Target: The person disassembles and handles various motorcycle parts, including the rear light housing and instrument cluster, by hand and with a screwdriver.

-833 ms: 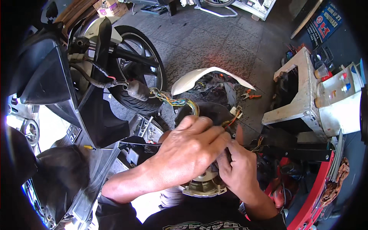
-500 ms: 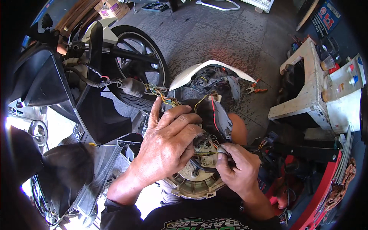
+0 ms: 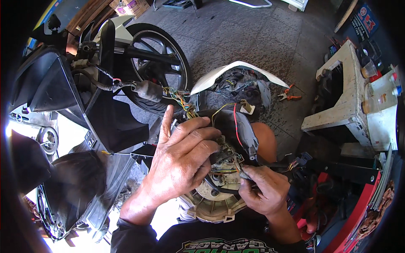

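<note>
My left hand (image 3: 181,158) is over a round, beige, ribbed plastic housing (image 3: 212,208) in front of me. Its index finger points outward while the other fingers bend over thin wires; its thumb tip is mostly hidden. My right hand (image 3: 266,189) pinches the end of the yellowish wires (image 3: 227,171) between thumb and finger at the housing's right side. These wires run across the housing between both hands. Beyond my left fingers, a bundle of coloured wires (image 3: 181,101) comes out of a grey rubber boot (image 3: 148,91). A red wire (image 3: 236,126) hangs from a white connector (image 3: 247,107).
A motorcycle's front wheel (image 3: 181,52) and black fairing panels (image 3: 114,122) stand at the left. On the floor ahead lie a white curved cover (image 3: 238,66) and orange-handled pliers (image 3: 291,95). To the right are a worn white stool (image 3: 333,101) and a red-framed rack (image 3: 358,206).
The view has shifted slightly, so surroundings sit a little to the right. Both hands keep nearly the same pose; my right hand has moved slightly down and right, with its pinch kept.
</note>
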`<state>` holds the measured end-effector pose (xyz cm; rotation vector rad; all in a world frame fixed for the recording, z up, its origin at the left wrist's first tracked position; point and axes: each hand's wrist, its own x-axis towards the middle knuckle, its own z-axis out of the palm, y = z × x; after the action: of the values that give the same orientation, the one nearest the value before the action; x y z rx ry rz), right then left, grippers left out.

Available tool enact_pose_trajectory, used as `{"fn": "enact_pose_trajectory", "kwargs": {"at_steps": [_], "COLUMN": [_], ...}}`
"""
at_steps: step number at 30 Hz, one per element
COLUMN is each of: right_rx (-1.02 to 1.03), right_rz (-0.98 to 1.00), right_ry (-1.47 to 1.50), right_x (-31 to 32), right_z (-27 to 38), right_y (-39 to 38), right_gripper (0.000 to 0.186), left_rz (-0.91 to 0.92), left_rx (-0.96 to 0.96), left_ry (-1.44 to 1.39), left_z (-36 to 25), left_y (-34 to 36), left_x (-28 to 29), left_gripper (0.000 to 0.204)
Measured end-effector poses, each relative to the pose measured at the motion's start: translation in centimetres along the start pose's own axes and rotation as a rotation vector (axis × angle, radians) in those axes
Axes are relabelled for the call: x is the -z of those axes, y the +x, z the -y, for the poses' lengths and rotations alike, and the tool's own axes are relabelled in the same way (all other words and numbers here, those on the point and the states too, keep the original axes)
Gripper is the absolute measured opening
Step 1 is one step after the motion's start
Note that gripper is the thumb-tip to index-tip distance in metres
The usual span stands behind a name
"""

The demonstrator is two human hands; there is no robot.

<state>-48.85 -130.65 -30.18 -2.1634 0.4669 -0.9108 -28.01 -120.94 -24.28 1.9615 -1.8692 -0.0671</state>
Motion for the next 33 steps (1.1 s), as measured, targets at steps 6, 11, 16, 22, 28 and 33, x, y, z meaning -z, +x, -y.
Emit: {"fn": "enact_pose_trajectory", "kwargs": {"at_steps": [6, 11, 16, 22, 28, 33], "right_rx": [-0.036, -0.147, -0.199, -0.136, -0.069, -0.026], "right_rz": [0.065, 0.081, 0.212, 0.077, 0.065, 0.073], "right_ry": [-0.015, -0.098, -0.234, -0.152, -0.05, -0.027], "right_x": [-0.4, -0.6, -0.7, -1.9, -1.9, -1.4], "right_z": [0.4, 1.6, 2.6, 1.0, 0.4, -0.3], "right_y": [-0.1, 0.3, 0.6, -0.8, -1.0, -0.9], "right_gripper": [0.025, 0.019, 0.022, 0.023, 0.018, 0.017], "left_rz": [0.062, -0.031, -0.096, -0.067, -0.15, -0.135], "left_rx": [0.069, -0.012, -0.032, 0.021, 0.05, 0.082], "left_ry": [0.113, 0.142, 0.165, 0.22, 0.264, 0.259], "left_z": [-3.3, -2.3, -2.0, -2.6, -2.5, -2.8], "left_y": [0.6, 0.3, -1.0, -1.8, -2.9, -2.4], "left_x": [0.7, -0.8, -1.8, -1.8, -2.9, -3.1], "left_gripper": [0.025, 0.022, 0.025, 0.024, 0.024, 0.024]}}
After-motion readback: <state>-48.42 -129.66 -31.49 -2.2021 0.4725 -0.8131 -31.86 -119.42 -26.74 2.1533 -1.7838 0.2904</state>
